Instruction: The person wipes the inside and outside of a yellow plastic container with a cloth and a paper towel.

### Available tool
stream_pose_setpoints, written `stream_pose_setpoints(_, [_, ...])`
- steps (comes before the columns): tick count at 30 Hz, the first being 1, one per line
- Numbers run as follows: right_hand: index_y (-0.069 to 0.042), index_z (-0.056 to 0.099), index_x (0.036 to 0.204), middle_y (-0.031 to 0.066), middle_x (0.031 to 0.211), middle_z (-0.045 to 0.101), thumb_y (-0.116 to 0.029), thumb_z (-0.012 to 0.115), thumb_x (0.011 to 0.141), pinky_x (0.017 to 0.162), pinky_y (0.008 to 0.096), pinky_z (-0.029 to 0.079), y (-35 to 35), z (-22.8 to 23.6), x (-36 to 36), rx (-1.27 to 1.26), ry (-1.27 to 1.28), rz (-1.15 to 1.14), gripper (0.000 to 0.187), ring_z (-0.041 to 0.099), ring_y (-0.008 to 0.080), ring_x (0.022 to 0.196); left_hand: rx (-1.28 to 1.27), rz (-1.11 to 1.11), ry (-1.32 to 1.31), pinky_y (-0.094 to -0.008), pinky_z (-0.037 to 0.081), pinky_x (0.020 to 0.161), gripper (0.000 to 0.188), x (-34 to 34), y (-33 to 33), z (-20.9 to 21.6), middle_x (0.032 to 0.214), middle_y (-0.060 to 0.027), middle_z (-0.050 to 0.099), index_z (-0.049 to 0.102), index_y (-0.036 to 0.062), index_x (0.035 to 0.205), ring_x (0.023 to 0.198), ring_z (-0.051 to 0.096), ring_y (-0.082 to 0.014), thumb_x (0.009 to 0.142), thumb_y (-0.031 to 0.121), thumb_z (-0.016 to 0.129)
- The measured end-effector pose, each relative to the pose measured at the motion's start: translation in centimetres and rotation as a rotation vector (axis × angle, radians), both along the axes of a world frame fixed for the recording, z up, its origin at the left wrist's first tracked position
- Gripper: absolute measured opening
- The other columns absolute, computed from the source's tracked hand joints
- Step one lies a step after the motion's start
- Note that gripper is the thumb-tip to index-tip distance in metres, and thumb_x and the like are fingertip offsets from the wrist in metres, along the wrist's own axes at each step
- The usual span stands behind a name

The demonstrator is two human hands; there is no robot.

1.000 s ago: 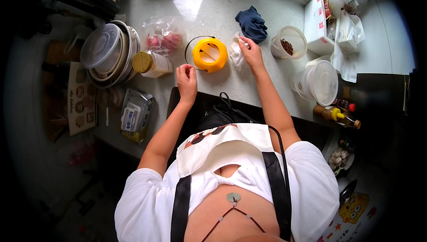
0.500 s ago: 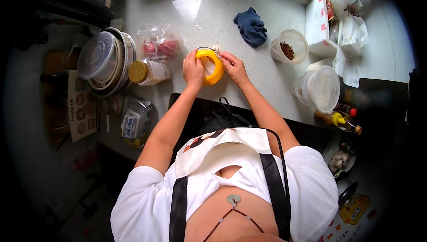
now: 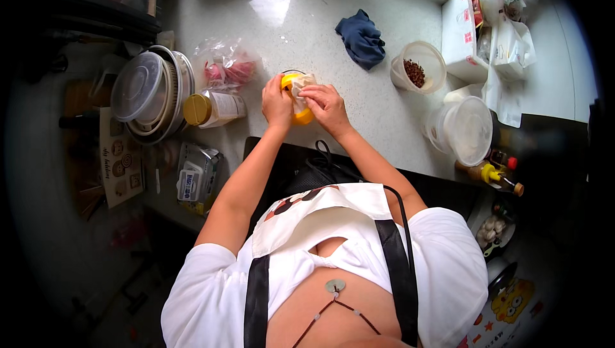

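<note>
Over the near part of the counter, my left hand [image 3: 277, 106] is closed around the left side of a yellow round, ring-like piece [image 3: 303, 117] with a wide opening. My right hand [image 3: 328, 106] pinches a crumpled off-white wipe or tissue [image 3: 300, 81] and presses it over the opening and right rim. The wipe and my fingers cover most of the opening. Just left of my left hand lies a clear jar with a gold lid [image 3: 198, 110] on its side. Behind it sits a clear plastic bag [image 3: 229, 69] with reddish-pink contents.
A dark blue cloth [image 3: 361, 39] lies crumpled farther back. To the right stand a clear tub of reddish-brown bits [image 3: 418, 69], a lidded clear container [image 3: 469, 130] and a white box [image 3: 462, 34]. Stacked bowls [image 3: 139, 85] and a wipes pack [image 3: 192, 178] are at the left.
My right hand has moved left and inward, bringing the wipe from the far right rim across the yellow piece's opening. My left hand keeps its hold.
</note>
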State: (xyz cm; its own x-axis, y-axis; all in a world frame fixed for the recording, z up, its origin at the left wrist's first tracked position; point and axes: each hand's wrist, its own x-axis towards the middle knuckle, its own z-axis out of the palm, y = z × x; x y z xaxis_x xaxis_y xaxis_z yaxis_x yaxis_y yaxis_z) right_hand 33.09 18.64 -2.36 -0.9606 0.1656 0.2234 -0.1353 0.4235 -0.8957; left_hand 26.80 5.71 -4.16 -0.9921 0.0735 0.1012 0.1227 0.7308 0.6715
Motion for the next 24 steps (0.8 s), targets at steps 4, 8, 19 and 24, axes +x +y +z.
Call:
stream_pose_setpoints(4, [-0.005, 0.064, 0.097, 0.0066, 0.096, 0.063, -0.011, 0.055, 0.084, 0.079, 0.0257, 0.045, -0.5, -1.7, -0.2, -0.316, 0.030, -0.185, 0.017, 0.056, 0.0157, 0.093, -0.001, 0.009, -0.006, -0.0353, 0.041, 0.086, 0.032, 0.1, -0.1, -0.3, 0.107, -0.0060, 0.056, 0.056, 0.0107, 0.107, 0.101, 0.051, -0.0261, 0.077, 0.005, 0.047])
stream_pose_setpoints(8, [0.001, 0.059, 0.105, 0.0061, 0.095, 0.062, -0.016, 0.053, 0.087, 0.076, 0.0219, 0.044, 0.3, -5.5, 0.6, -0.327, -0.127, -0.284, 0.026, 0.056, 0.0110, 0.086, 0.021, 0.021, 0.021, -0.0349, 0.041, 0.086, 0.033, 0.1, -0.1, -0.2, 0.107, -0.0061, 0.057, 0.057, 0.0108, 0.107, 0.100, 0.051, -0.0256, 0.076, 0.004, 0.047])
stream_pose_setpoints(19, [-0.003, 0.060, 0.109, 0.0054, 0.099, 0.061, -0.021, 0.054, 0.085, 0.079, 0.0229, 0.044, 4.1, -2.7, -7.3, -0.617, -0.738, 0.294, 0.030, 0.056, 0.0121, 0.090, 0.169, -0.166, 0.047, -0.0336, 0.042, 0.086, 0.033, -0.1, -1.2, 0.0, 0.105, -0.0070, 0.058, 0.059, 0.0097, 0.104, 0.100, 0.053, -0.0255, 0.076, 0.002, 0.045])
stream_pose_setpoints(24, [-0.003, 0.060, 0.107, 0.0061, 0.095, 0.063, -0.023, 0.052, 0.085, 0.075, 0.0238, 0.044, 3.0, -4.7, -6.3, -0.615, -0.667, 0.097, 0.031, 0.057, 0.0120, 0.085, 0.192, -0.107, 0.006, -0.0336, 0.042, 0.085, 0.033, -0.2, -0.7, -0.5, 0.103, -0.0080, 0.059, 0.060, 0.0094, 0.103, 0.098, 0.054, -0.0256, 0.075, 0.002, 0.044])
